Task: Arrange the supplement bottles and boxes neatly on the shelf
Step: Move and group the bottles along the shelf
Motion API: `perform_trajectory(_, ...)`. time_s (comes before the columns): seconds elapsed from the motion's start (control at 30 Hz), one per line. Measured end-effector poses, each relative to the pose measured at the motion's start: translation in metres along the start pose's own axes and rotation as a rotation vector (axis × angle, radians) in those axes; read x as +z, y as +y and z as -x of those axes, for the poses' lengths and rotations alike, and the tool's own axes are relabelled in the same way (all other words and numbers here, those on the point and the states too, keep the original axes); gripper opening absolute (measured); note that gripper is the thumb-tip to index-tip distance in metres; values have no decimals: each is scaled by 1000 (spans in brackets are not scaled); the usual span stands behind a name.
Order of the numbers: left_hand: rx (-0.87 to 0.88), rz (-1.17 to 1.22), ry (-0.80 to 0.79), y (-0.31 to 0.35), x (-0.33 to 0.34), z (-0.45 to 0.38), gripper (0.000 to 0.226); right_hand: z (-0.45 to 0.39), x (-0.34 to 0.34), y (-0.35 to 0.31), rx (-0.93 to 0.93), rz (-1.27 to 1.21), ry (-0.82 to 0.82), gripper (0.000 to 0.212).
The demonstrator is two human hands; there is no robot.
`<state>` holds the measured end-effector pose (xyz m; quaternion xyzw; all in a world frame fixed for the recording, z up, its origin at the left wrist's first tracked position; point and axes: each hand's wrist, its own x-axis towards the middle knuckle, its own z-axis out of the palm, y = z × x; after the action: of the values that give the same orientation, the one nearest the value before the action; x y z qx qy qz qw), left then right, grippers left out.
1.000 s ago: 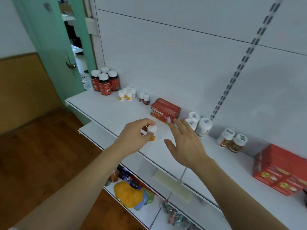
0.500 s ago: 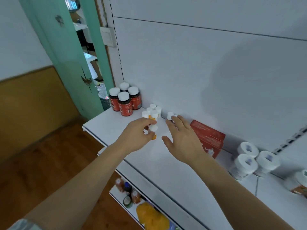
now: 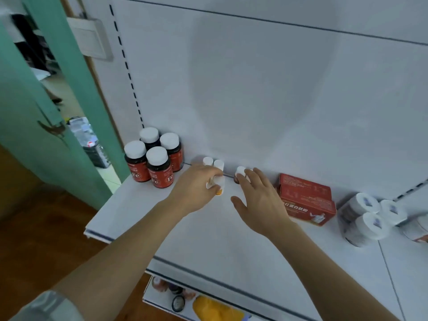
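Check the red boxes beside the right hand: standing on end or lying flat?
Lying flat. The two red boxes are stacked one on the other, long sides along the shelf, printed front facing out.

We count four dark bottles with red labels (image 3: pixel 157 166) left of centre, two red boxes (image 3: pixel 306 200) stacked right of centre, and three large white-capped bottles (image 3: pixel 370 220) at the right edge. At least five small white-capped bottles (image 3: pixel 213 162) show mid-frame; hands hide any others.
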<state>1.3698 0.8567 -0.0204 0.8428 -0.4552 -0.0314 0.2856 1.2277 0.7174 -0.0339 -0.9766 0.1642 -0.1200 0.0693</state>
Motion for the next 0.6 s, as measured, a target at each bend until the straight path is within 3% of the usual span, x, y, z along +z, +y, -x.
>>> perform_trajectory(0.23,211,-12,33,-29,17,-7,28,9,8,-11,114,27,10,63)
perform_trajectory(0.6,316,-76,64,-45,27,-12,25,3,11,-17,154,21,19,61)
